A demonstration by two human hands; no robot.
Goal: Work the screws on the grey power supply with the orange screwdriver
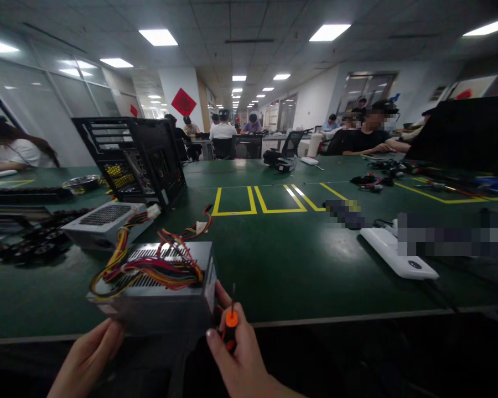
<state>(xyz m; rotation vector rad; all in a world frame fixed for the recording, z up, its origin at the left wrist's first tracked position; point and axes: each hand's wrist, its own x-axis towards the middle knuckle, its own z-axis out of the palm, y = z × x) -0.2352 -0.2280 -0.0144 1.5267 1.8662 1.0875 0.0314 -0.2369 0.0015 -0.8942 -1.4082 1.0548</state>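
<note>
A grey computer power supply point(170, 309) sits at the near edge of the green table, a bundle of coloured cables point(157, 272) lying across its vented top. My left hand point(92, 351) has its fingers closed at the lower left corner of this unit; the fingertips are partly hidden. In my right hand point(243, 348) is a screwdriver point(231, 320) with an orange and black handle, its thin shaft pointing up. The index finger of that hand reaches to the right side of the power supply.
Behind stand a second power supply point(103, 221) and an open black computer case point(136, 160). Black parts point(37, 240) lie at left, with a metal bowl point(82, 183) beyond. A white device point(398, 254) and loose cables point(371, 182) are at right. People sit at tables around.
</note>
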